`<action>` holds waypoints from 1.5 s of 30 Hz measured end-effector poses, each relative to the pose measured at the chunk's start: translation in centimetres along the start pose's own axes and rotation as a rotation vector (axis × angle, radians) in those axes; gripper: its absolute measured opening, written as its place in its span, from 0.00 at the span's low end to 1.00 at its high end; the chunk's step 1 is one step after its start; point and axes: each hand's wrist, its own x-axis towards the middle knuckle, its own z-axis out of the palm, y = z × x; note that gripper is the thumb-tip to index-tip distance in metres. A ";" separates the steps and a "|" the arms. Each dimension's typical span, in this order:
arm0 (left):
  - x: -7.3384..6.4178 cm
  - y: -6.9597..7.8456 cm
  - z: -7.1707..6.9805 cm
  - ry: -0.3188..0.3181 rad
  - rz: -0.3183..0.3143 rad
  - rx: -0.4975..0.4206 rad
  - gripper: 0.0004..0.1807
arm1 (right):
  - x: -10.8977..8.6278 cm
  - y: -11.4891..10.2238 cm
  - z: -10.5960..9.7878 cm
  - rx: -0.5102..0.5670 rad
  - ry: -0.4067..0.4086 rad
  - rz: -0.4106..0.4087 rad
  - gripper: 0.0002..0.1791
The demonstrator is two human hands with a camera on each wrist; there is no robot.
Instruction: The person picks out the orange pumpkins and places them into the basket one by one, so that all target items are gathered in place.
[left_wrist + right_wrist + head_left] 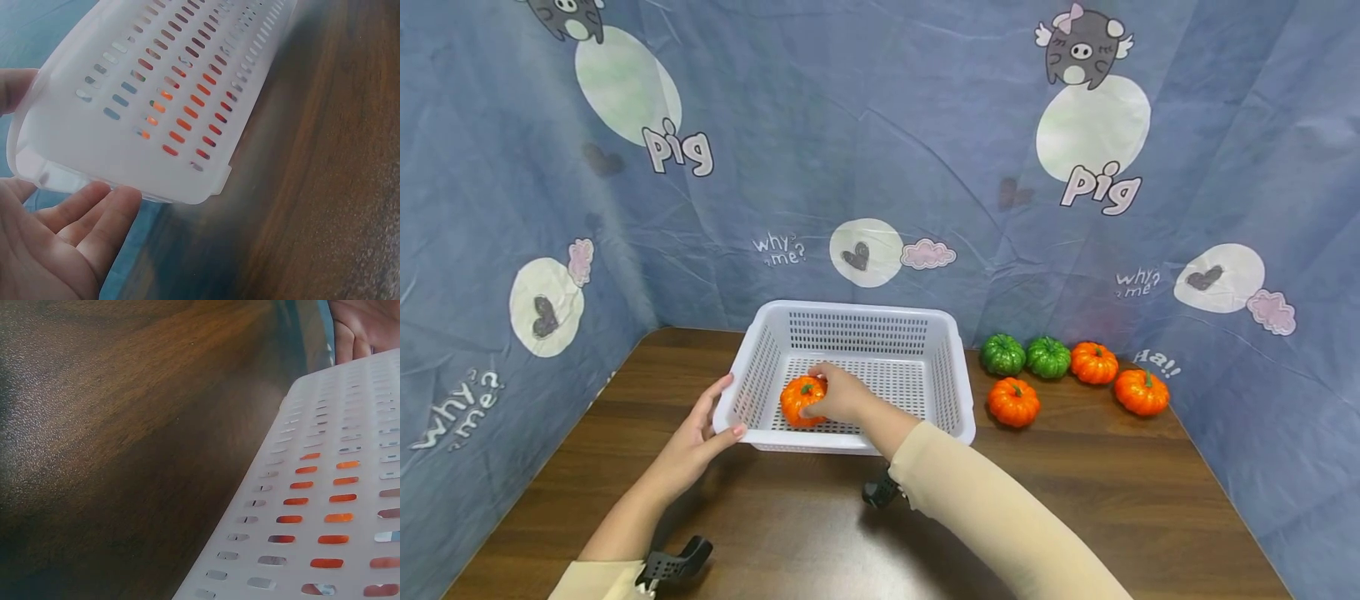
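A white plastic basket (865,310) with slotted walls stands on the wooden table. My left hand (694,442) holds its front left corner, with the thumb by the front rim and the fingers along the left side. Close up in the left wrist view, the fingertips touch the edge of the basket wall (69,134). Reaching inside over the front rim, my right hand (847,398) grips an orange pumpkin (796,408) with a green stem, near the basket's left end. The right wrist view shows orange through the slots of the wall (244,575), which hides the right hand's fingers there.
Right of the basket are two green pumpkins (1003,356) and an orange pumpkin (1094,363) in a row at the back. Another orange pumpkin (1013,402) sits nearer, and one more (1142,392) lies farther right. A blue printed cloth (880,150) surrounds the table.
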 end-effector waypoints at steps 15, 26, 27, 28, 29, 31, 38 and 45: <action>-0.1 0.1 0.0 0.003 -0.018 -0.001 0.45 | -0.1 -0.1 0.0 -0.020 -0.026 -0.002 0.37; 0.0 0.2 0.0 0.012 -0.043 0.008 0.45 | -0.1 -0.5 -0.8 -0.108 -0.003 -0.063 0.38; 0.0 0.2 0.0 0.011 -0.045 0.007 0.45 | -0.1 -0.6 -1.0 -0.107 0.000 -0.067 0.37; 0.0 0.2 0.0 0.010 -0.045 0.004 0.45 | -0.2 -0.7 -1.1 -0.108 0.006 -0.071 0.37; 0.0 0.2 0.0 0.008 -0.045 0.003 0.45 | -0.4 -0.7 -1.3 -0.109 0.011 -0.072 0.36; 0.0 0.2 0.1 0.006 -0.046 0.003 0.45 | -0.7 -0.9 -1.6 -0.110 0.023 -0.073 0.35; 0.0 0.2 0.0 0.008 -0.048 0.010 0.45 | -2.4 -1.3 -2.9 -0.073 0.057 -0.116 0.27; 0.0 0.2 0.0 0.004 -0.047 0.002 0.45 | -4.1 -1.3 -4.3 -0.077 0.106 -0.178 0.25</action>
